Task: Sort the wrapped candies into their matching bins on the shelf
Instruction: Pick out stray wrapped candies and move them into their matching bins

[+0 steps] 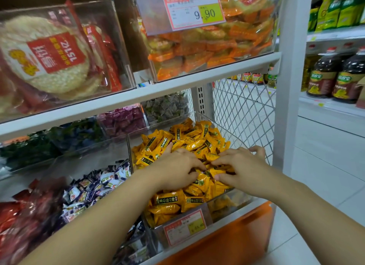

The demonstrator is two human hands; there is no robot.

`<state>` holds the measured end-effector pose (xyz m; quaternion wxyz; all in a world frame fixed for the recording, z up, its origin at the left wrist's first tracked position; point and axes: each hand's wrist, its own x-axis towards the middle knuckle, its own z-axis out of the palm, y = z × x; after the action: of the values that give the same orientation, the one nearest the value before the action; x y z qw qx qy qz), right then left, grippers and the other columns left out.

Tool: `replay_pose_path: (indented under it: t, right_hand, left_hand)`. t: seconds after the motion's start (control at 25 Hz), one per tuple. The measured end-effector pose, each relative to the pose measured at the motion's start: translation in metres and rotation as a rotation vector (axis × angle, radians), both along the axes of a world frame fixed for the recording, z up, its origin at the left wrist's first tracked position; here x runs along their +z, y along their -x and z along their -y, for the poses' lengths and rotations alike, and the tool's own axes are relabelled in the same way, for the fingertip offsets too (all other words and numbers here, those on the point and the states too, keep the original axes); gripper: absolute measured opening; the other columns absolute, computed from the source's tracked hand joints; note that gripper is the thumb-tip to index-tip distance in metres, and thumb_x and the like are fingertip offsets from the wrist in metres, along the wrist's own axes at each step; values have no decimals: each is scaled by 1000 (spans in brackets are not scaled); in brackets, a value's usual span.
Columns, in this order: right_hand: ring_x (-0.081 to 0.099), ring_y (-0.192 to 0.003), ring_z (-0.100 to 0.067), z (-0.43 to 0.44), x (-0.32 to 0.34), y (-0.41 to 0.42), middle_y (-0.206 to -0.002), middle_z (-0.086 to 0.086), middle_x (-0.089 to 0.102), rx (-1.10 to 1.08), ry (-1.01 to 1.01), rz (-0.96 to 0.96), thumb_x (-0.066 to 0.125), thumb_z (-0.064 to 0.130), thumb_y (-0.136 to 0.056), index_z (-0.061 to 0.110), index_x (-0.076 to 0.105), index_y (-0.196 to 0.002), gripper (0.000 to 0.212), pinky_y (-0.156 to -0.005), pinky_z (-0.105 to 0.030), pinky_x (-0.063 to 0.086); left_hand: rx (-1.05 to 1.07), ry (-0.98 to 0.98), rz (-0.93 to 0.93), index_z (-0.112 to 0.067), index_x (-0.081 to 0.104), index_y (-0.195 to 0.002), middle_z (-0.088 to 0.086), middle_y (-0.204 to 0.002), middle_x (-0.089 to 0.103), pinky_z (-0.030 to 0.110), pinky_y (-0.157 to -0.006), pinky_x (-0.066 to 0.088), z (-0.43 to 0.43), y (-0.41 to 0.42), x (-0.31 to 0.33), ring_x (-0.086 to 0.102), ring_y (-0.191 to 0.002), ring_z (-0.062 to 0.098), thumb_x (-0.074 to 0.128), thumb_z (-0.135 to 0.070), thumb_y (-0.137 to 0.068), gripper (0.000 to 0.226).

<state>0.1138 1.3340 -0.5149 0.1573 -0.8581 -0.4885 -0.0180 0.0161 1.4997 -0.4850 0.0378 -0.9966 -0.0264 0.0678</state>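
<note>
A clear plastic bin (199, 115) on the lower shelf is heaped with yellow wrapped candies (189, 142) bearing dark green labels. Both my hands rest palm-down on the heap near its front. My left hand (177, 166) has its fingers curled into the candies at the pile's middle. My right hand (239, 166) lies beside it, fingers bent among the wrappers and its outer fingers near the bin's right wall. Whether either hand holds a candy is hidden under the fingers.
To the left sits a bin of white-and-navy wrapped candies (94, 187) and a bin of red packets (21, 221). Behind are bins of pink (123, 120), pale green (166, 106) and dark green-blue candies (59, 140). A price tag (185, 228) fronts the yellow bin. Rice crackers (49, 53) fill the upper shelf.
</note>
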Motion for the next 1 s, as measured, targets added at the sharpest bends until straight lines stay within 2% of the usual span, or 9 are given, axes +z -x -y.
replay_pose_path:
  t: [0.12, 0.24, 0.44, 0.56, 0.64, 0.72, 0.84, 0.92, 1.0]
  right_hand:
    - [27, -132, -10, 4, 0, 1, -143, 16, 36, 21, 65, -39, 52, 68, -77, 45, 48, -127, 55, -105, -45, 7]
    - [25, -133, -11, 5, 0, 0, -147, 14, 31, 8, 86, -35, 55, 67, -76, 44, 45, -131, 60, -106, -45, 6]
    - [27, -129, -11, 5, -2, 2, -146, 14, 31, -9, 57, -12, 56, 65, -77, 43, 43, -133, 62, -104, -44, 9]
    - [28, -127, -11, 3, -2, 2, -144, 14, 33, -13, 41, 2, 57, 65, -76, 43, 43, -132, 62, -102, -42, 11]
    - [27, -127, -10, 4, -2, 1, -144, 14, 32, -11, 39, -3, 57, 65, -76, 43, 43, -132, 62, -102, -41, 11]
    - [27, -128, -10, 4, -2, -1, -146, 14, 31, -7, 45, -12, 57, 65, -76, 44, 43, -132, 62, -102, -41, 11]
    - [25, -129, -11, 4, -3, -3, -147, 15, 28, 0, 53, -20, 57, 65, -75, 45, 43, -132, 61, -102, -41, 10]
    - [25, -128, -11, 4, -4, -4, -147, 15, 28, 0, 55, -23, 57, 66, -75, 45, 44, -131, 61, -101, -41, 11]
    - [25, -128, -10, 4, -4, -4, -147, 16, 28, -1, 56, -29, 57, 66, -74, 44, 45, -130, 61, -101, -41, 11]
  left_hand:
    - [23, 6, -19, -43, 57, -118, -18, -123, 49, 57, -113, -6, -7, 7, 5, 27, -132, 13, 41, -37, -95, 28]
    - [33, 32, -41, -37, 66, -106, -23, -105, 44, 57, -113, -4, -10, 17, 11, 30, -127, 11, 41, -40, -95, 27]
    - [68, -1, -82, -39, 67, -107, -20, -104, 46, 56, -114, -4, -16, 28, 18, 33, -122, 10, 45, -43, -93, 26]
    - [117, -52, -65, -25, 67, -81, -8, -103, 57, 55, -114, -2, -13, 17, 19, 38, -118, 16, 45, -44, -92, 31]
    - [111, -107, 28, -25, 60, -71, -6, -100, 59, 52, -115, 2, -6, 5, 13, 41, -115, 18, 48, -46, -91, 31]
    - [100, -45, 122, -33, 65, -87, -10, -102, 60, 49, -114, 7, -3, -6, 4, 41, -117, 17, 54, -45, -88, 16]
    - [145, 101, 59, -43, 51, -126, -17, -98, 54, 44, -110, 19, -5, -12, 1, 33, -119, 16, 58, -42, -88, 39]
    - [156, 145, -2, -44, 45, -132, -17, -88, 41, 42, -108, 22, -7, -15, 3, 29, -118, 18, 59, -39, -88, 46]
    - [179, 170, -39, -44, 48, -128, -10, -93, 41, 45, -110, 20, -9, -19, 3, 26, -121, 20, 61, -38, -86, 44]
